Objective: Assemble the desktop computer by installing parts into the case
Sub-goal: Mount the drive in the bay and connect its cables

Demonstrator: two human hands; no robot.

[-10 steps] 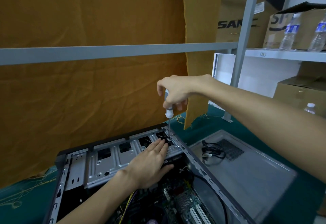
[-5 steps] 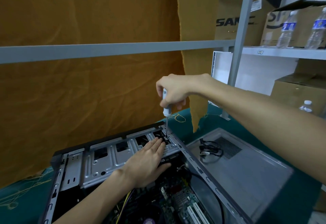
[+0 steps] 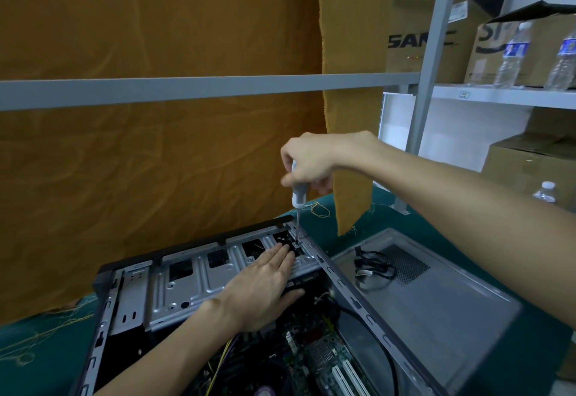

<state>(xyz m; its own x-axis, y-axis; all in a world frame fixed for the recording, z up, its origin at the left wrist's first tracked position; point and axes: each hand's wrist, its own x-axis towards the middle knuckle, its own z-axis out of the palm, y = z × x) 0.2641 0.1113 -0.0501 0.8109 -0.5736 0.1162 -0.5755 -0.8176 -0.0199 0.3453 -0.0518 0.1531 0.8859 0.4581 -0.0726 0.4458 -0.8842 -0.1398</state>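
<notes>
Currently the right hand (image 3: 311, 162) grips the screwdriver (image 3: 298, 198) upright, tip on a screw (image 3: 296, 243) at the drive cage's (image 3: 193, 283) far right corner, while the left hand (image 3: 261, 289) presses flat, fingers straight, on the cage. That stiff sheet metal likely has sharp edges, so broad faces make safer holds inside the case (image 3: 358, 299).

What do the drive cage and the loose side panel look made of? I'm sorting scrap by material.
Drive cage: looks like bare stamped sheet steel, a dull silver finish with pressed ribs and punched slots. Side panel: probably painted or coated sheet metal, matt grey, with a perforated vent patch; the coating hides the base metal, so I cannot tell which metal it is.
</notes>
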